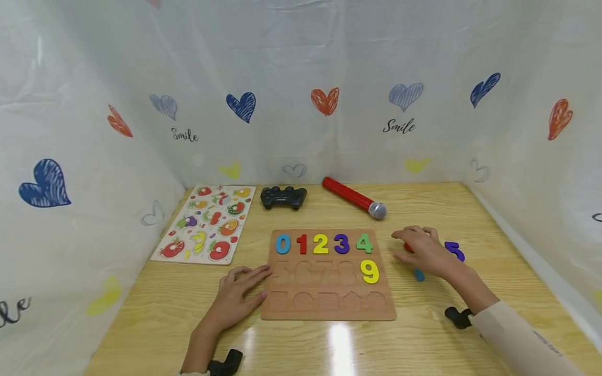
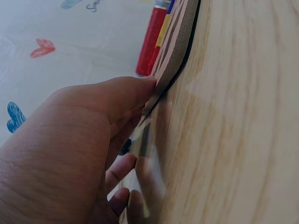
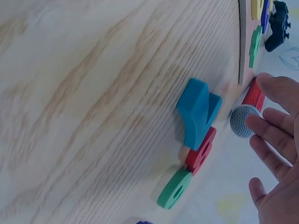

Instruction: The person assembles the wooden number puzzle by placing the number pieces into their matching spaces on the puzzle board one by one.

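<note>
A wooden number board (image 1: pixel 329 312) lies on the table with 0, 1, 2, 3 and 4 along its top row and a yellow 9 (image 1: pixel 369 272) in the row below. My left hand (image 1: pixel 235 297) rests at the board's left edge, thumb and fingertips touching it. To the right of the board, my right hand (image 1: pixel 425 253) hovers over loose number pieces with its fingers spread, holding nothing. Under it are a blue 7 (image 3: pixel 194 109), a red 8 (image 3: pixel 201 151) and a green piece (image 3: pixel 174 189) with one hole. A purple 5 (image 1: pixel 454 250) lies beyond that hand, partly hidden.
A fruit picture board (image 1: pixel 194 254) lies at the back left. Behind the number board are a black game controller (image 1: pixel 283 197) and a red microphone (image 1: pixel 350 195). A white curtain (image 1: pixel 282 62) printed with hearts encloses the table's back and sides.
</note>
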{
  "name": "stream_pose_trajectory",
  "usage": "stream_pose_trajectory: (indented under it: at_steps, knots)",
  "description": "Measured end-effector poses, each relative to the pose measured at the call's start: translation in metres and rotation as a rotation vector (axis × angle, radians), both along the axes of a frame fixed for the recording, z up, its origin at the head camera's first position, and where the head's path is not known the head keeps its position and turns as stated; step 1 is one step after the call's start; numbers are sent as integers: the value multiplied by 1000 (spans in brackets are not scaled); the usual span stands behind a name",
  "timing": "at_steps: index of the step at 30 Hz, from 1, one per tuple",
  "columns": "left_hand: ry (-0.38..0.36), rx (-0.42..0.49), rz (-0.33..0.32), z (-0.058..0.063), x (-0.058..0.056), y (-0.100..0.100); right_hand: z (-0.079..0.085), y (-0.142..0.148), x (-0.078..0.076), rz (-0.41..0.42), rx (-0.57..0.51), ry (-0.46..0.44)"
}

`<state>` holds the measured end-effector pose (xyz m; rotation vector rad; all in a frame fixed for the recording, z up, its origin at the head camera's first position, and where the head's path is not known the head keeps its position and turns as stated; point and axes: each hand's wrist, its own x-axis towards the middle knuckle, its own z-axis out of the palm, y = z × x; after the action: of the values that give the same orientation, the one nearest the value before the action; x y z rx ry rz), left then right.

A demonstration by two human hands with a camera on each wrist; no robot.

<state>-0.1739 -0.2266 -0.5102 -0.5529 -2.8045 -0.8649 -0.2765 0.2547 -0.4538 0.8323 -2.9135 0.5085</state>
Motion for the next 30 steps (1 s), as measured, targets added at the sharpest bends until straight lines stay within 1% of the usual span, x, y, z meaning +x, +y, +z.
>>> stream_pose_trajectory:
  at_steps: [7, 12, 20, 25, 30]
  knots:
    - [16, -21, 3, -1, 0, -1, -1, 13, 3, -26, -9, 1]
    - [20, -22, 0, -1, 0, -1, -3, 19, 3, -27, 2, 13]
    - [59, -19, -10, 1, 2, 0, -2, 29, 8, -43, -6, 9]
    - [39, -20, -8, 1, 1, -1, -2, 37, 11, -61, -1, 10]
    - [15, -25, -9, 0, 0, -1, -2, 45, 14, -60, -18, 9]
